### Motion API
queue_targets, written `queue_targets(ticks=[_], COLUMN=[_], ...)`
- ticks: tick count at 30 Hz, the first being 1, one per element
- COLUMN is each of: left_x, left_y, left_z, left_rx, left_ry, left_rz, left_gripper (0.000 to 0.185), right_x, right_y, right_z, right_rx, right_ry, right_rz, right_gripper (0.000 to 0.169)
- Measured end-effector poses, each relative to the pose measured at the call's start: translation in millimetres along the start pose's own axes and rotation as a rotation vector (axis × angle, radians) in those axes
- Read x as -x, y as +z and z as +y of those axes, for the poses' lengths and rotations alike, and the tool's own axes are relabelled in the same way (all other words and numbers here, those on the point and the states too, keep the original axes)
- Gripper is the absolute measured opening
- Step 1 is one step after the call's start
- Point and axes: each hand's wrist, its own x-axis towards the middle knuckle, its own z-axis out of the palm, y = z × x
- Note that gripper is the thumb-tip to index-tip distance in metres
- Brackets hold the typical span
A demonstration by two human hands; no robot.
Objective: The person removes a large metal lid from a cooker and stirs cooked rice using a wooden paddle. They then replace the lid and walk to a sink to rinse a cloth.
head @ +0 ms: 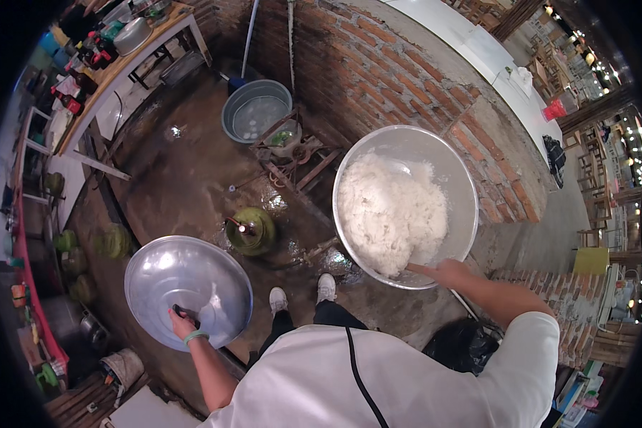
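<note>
My left hand (182, 324) grips the dark handle of a large round metal lid (190, 278), held out to my left above the floor. On the other side, my right hand (450, 275) holds a wooden utensil handle (418, 267), its far end buried in white cooked rice (388, 214). The rice heaps up in a wide metal pot (463, 214), mostly towards its left side. Part of the pot's right inner wall shows bare metal. What the pot stands on is largely hidden beneath it.
A green gas cylinder (251, 231) stands on the wet floor (176, 182) ahead of my feet. Behind it are a rusty metal frame (294, 171) and a grey tub of water (257, 109). A brick wall (385, 64) runs beyond the pot. A black plastic bag (463, 345) lies at right.
</note>
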Motion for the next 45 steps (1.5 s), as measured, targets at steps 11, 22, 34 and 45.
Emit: queue_targets(ticks=[11,22,34,45], left_x=[26,65,40,-17], left_y=[9,34,92,114], left_z=[28,56,71,94], left_rx=[0.084,0.017,-0.026,-0.020], left_ry=[0.022,0.161,0.213,0.066], left_rz=[-0.013,-0.030,-0.155,-0.202], left_gripper=[0.048,0.045,0.046,0.045], right_x=[-26,0,104,30], right_y=[31,19,-2,22], right_z=[-56,-14,62,-27], right_rx=[-1.358,-1.837,-0.337,-0.511], right_ry=[0.012,-0.123,-0.175,-0.053], right_rz=[-0.341,-0.701,-0.026,-0.162], right_gripper=[0.027,0.032,0.037,0.039])
